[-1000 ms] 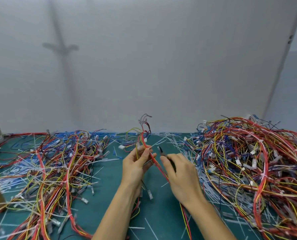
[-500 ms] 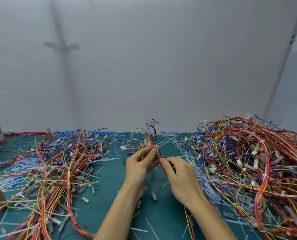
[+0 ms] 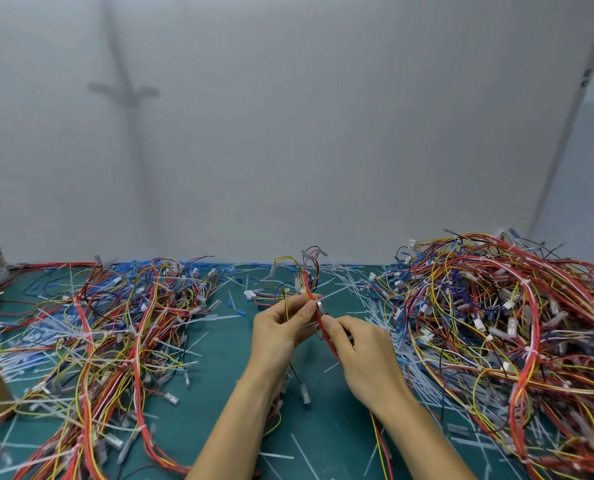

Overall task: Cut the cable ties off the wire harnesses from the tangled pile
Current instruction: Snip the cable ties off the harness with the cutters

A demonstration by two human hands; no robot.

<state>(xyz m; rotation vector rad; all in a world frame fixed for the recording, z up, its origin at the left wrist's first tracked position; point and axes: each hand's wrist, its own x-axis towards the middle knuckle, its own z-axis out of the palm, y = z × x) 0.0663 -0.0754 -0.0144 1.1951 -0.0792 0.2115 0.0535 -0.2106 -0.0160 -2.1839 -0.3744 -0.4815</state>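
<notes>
Both hands have drawn together since a second ago, and the cutter's tip, then clear of the wires, now sits against them. The left hand point(image 3: 281, 329) pinches the wire harness point(image 3: 306, 285) between thumb and fingertips, over the middle of the bench point(image 3: 224, 367). The harness's long axis runs from its far end, which stands up above the left hand with loose connectors fanning out toward the bench's far edge, down between the hands and under the right wrist to the near edge. The right hand point(image 3: 366, 358) has its fingers curled round the cutter point(image 3: 320, 305), of which only a silvery tip shows, touching the red wires just beside the left thumb. Whether the blades are closed cannot be told. The tangled pile point(image 3: 496, 323) fills the right end of the bench, a flatter spread of harnesses point(image 3: 115, 323) lies on the left end, and loose cable ties point(image 3: 354, 285) are scattered between them.
</notes>
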